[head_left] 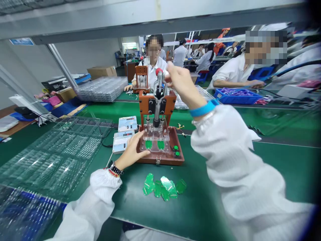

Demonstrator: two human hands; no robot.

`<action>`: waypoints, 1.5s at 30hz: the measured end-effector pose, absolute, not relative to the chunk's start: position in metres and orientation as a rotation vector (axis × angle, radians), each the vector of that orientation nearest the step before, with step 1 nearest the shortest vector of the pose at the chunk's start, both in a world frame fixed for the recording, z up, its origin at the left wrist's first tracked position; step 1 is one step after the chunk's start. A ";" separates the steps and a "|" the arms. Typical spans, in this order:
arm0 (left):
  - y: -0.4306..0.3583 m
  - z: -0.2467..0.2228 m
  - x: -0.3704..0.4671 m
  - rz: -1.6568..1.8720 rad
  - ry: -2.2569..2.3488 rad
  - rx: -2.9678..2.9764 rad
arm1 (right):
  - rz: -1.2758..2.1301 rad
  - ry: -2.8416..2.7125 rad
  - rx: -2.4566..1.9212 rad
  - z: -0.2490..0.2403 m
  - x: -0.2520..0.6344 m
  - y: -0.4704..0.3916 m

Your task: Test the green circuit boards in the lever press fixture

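An orange-brown press fixture (157,103) with a toggle clamp stands before me on a wooden base box (175,160). Its lever (160,82), tipped with a red knob, points up. The curled fingers of my right hand (178,78) are at the lever just beside the knob; the exact grip is partly hidden. My left hand (134,147) rests at the box's left edge, thumb and fingers apart. Under the raised clear plate (155,132), two green circuit boards (161,144) lie in the clear lower holder (154,149). Several loose green boards (165,187) lie in front.
Two white meter boxes (123,140) with displays and cables stand left of the fixture. Clear plastic trays (57,150) cover the left side, with more stacked (102,87) behind. Across the line, co-workers sit near a similar press (141,78) and a blue bin (235,97). A shelf beam (150,20) spans overhead.
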State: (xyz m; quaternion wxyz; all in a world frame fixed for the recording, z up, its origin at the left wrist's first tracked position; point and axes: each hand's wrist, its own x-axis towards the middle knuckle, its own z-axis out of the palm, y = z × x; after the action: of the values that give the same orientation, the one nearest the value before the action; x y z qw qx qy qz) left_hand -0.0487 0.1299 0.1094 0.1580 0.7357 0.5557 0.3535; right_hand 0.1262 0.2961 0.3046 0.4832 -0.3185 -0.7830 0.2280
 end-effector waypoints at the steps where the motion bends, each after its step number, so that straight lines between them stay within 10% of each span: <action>1: 0.131 0.110 -0.055 1.029 1.617 2.130 | 0.610 -1.956 -0.785 0.319 0.116 0.295; 6: 0.146 0.112 -0.103 0.740 1.771 2.239 | 0.436 -1.867 -0.390 0.331 0.110 0.244; 15: 0.190 0.115 -0.143 0.351 1.668 2.288 | 0.039 -1.672 -0.165 0.198 0.116 0.180; 45: 0.199 0.104 -0.173 0.034 1.646 2.099 | 0.045 -1.444 -0.145 0.194 0.090 0.182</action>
State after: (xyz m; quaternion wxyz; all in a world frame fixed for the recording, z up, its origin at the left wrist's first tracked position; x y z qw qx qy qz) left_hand -0.1731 0.1990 0.1041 0.2349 0.7648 0.5999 0.0123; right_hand 0.0901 0.1820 0.1939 0.7478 -0.0661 -0.6603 0.0204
